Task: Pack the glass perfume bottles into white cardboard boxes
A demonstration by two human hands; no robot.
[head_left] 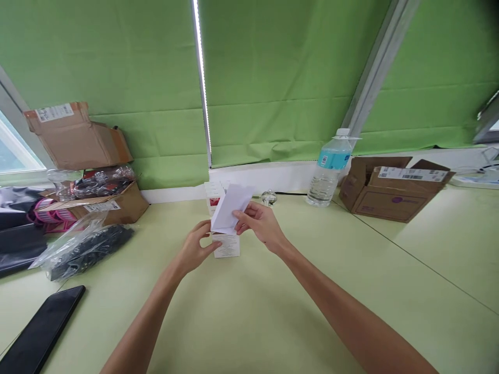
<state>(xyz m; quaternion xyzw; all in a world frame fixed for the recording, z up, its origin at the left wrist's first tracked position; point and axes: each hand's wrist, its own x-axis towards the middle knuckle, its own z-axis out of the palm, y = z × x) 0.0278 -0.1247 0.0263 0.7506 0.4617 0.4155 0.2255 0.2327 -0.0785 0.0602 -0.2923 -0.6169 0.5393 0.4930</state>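
Observation:
A folded white paper is held up above the table in front of me. My right hand pinches its right edge between thumb and curled fingers. At its lower left corner is my left hand, fingers bent against the edge. The left thumb lies over the side of a printed slip that shows below the white paper. How firmly the left hand grips is hard to see. Behind the white paper, another printed card with a red patch is partly covered. A clear glass-like ball sits just beyond my right hand.
On the left are stacked cardboard boxes, a plastic bag with black contents and a black phone. A water bottle and an open carton stand at the right. Green blinds hang behind the table.

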